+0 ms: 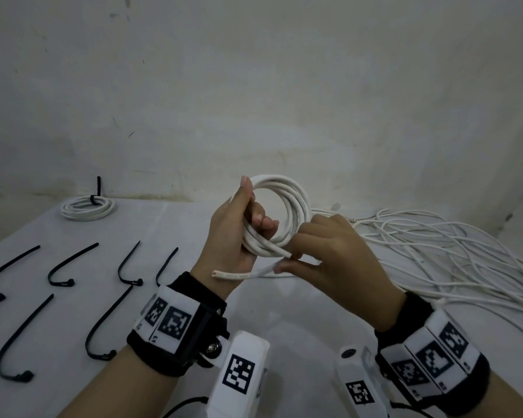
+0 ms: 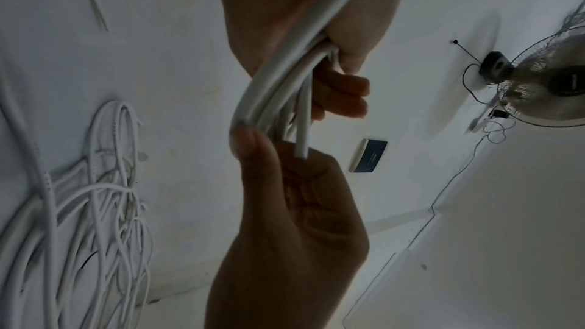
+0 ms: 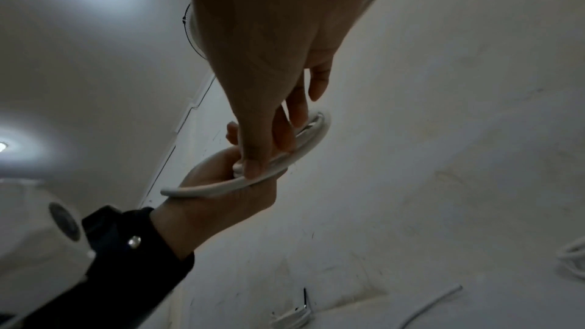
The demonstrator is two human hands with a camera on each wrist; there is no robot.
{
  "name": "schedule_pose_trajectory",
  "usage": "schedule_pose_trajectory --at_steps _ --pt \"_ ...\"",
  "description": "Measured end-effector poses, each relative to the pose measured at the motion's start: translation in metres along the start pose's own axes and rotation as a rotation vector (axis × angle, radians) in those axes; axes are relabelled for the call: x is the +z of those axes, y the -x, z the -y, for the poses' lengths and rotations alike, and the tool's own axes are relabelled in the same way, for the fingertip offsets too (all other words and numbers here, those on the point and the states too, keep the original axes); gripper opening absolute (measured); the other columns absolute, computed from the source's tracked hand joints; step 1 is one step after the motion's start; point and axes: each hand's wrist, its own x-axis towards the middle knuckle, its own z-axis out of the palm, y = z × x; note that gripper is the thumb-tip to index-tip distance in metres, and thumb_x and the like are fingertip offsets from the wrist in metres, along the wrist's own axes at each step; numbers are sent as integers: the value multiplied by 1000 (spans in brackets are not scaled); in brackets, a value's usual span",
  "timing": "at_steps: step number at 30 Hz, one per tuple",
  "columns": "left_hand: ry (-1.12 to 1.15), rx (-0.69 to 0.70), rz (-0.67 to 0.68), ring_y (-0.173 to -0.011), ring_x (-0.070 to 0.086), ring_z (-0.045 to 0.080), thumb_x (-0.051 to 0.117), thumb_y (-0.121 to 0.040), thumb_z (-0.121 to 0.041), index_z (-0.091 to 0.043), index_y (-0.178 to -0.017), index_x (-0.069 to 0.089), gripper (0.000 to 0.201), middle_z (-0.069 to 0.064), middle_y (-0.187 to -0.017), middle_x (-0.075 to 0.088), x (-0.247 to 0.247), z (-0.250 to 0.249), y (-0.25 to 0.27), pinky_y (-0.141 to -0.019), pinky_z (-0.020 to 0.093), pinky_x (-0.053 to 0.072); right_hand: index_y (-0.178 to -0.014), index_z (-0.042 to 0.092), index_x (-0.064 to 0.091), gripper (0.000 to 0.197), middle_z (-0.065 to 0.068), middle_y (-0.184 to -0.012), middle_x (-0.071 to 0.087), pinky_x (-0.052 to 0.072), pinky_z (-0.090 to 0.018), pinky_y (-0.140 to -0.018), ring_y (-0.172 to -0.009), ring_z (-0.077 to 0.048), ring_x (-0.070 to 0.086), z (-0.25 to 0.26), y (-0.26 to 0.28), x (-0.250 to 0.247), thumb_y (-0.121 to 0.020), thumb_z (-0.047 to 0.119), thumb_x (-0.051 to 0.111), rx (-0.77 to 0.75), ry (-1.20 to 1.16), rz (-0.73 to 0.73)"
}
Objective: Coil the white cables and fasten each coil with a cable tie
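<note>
White loose cables (image 1: 453, 251) sprawl along the tabletop's (image 1: 284, 327) right edge and could snag. Above mid-table, the left hand (image 1: 236, 233) grips the coil (image 1: 284, 212); slackening would spring the loops. The right hand (image 1: 329, 251) pinches the cable end (image 1: 239, 275); losing it unwinds the last turn.

Head cam sat high, looked forward and down over the counter (image 1: 194, 312) toward the wall. Left wrist cam looked along the palm from very near, tilted up at wall and ceiling. Right wrist cam likewise close, angled up at ceiling lights. All three shared the held coil (image 1: 280, 218) (image 2: 272, 89) (image 3: 285, 159) with both hands on it.
</note>
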Motion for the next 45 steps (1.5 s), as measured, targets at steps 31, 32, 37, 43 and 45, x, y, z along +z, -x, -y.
schedule_pose_trajectory --at_steps 31,32,37,43,45 --pt "-68 78 -92 -34 30 6 47 -97 -34 -16 -69 44 33 -6 -40 29 -4 -4 2 -45 18 42 -79 6 67 10 -4 -76 60 41 -37 -67 -74 -23 50 28 -11 8 -84 13 63 -113 -150 -143" --pt "-90 75 -78 -34 29 6 47 -97 -34 -16 -69 44 33 -6 -40 28 -4 -3 3 -44 18 41 -79 7 66 9 -2 -75 60 40 -36 -67 -73 -21 50 28 -12 5 -83 14 63 -74 -182 -120" --pt "-252 88 115 -38 24 8 50 -91 -43 -16 -67 41 37 -7 -46 27 -1 0 9 -42 24 24 -77 22 63 6 15 -72 58 39 -27 -68 -72 -2 47 35 -18 -5 -78 28 62 192 -386 -140" --pt "-325 70 182 -50 37 15 38 -70 -68 -17 -61 44 53 -2 -52 33 0 0 10 -49 24 42 -77 20 62 11 16 -71 62 44 -29 -65 -70 -8 55 36 -22 0 -75 31 64 344 -458 -227" --pt "-354 90 209 -55 41 17 32 -64 -74 -22 -52 49 56 -1 -53 36 0 2 11 -51 22 44 -76 20 62 13 14 -71 64 45 -30 -64 -70 -10 56 34 -23 2 -75 33 64 362 -470 -258"
